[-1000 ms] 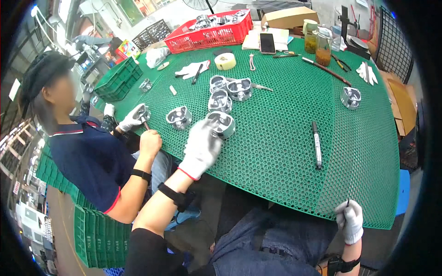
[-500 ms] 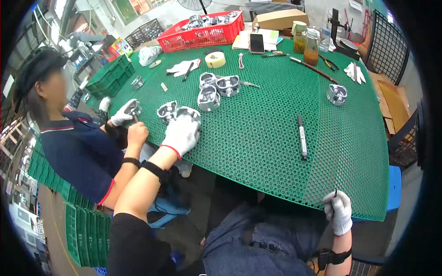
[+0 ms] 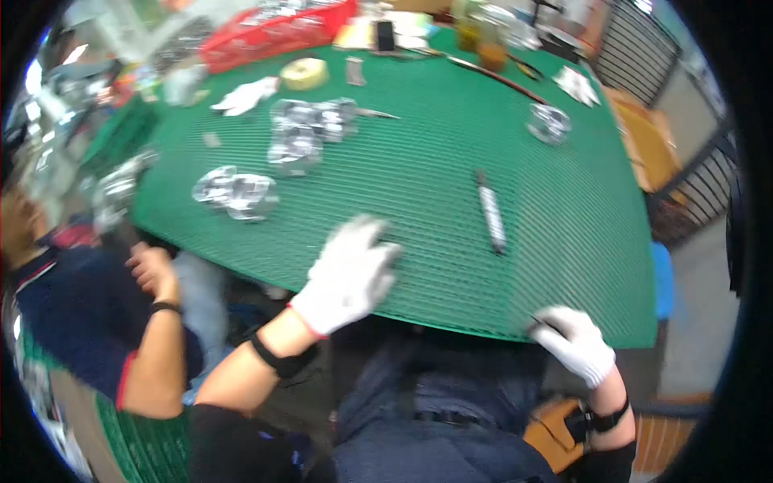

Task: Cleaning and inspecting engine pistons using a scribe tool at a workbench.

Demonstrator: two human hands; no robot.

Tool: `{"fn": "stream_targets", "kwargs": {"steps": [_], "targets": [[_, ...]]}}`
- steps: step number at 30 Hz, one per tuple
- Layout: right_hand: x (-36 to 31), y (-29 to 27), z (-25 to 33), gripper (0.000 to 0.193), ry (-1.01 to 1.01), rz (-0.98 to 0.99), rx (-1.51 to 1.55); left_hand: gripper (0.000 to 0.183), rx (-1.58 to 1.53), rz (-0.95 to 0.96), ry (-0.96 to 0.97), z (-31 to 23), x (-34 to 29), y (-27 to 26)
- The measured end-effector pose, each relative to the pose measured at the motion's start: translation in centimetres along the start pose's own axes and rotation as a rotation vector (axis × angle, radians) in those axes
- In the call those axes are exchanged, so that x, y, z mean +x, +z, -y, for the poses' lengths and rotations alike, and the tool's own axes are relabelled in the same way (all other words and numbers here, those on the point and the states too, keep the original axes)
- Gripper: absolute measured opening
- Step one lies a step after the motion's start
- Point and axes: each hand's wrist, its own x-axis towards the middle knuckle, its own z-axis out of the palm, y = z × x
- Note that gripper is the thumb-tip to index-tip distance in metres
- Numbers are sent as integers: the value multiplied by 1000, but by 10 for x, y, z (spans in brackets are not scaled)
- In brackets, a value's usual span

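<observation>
My left hand (image 3: 346, 274), in a white glove with a red cuff, hovers near the front edge of the green mat. Its fingers are apart and hold nothing, though motion blurs them. My right hand (image 3: 573, 338), also gloved, is at the front right edge, closed on a thin dark tool (image 3: 551, 325) that mostly hides in the fingers. Two silver pistons (image 3: 251, 199) sit to the left of my left hand. Behind them is a cluster of three pistons (image 3: 295, 151). A black-and-white marker (image 3: 490, 213) lies between my hands, farther back.
A lone piston (image 3: 549, 122) stands at the right. Tape (image 3: 304, 74), a white glove (image 3: 245, 97), a phone (image 3: 385, 36) and a red crate (image 3: 274, 39) of parts are at the back. At the left edge sits a co-worker (image 3: 88, 314), one bare hand over the mat's edge.
My left hand has left the piston pair and moved right, toward me, empty. My right hand has come up onto the mat's edge. The view has swung and blurred.
</observation>
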Motion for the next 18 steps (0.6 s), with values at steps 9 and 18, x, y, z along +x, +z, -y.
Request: {"fn": "stream_targets", "kwargs": {"steps": [9, 18], "targets": [[116, -13, 40, 49, -26, 41, -547, 32, -64, -51, -109, 2, -4, 18], [210, -53, 70, 55, -278, -215, -512, 32, -83, -55, -122, 4, 3, 17]]}}
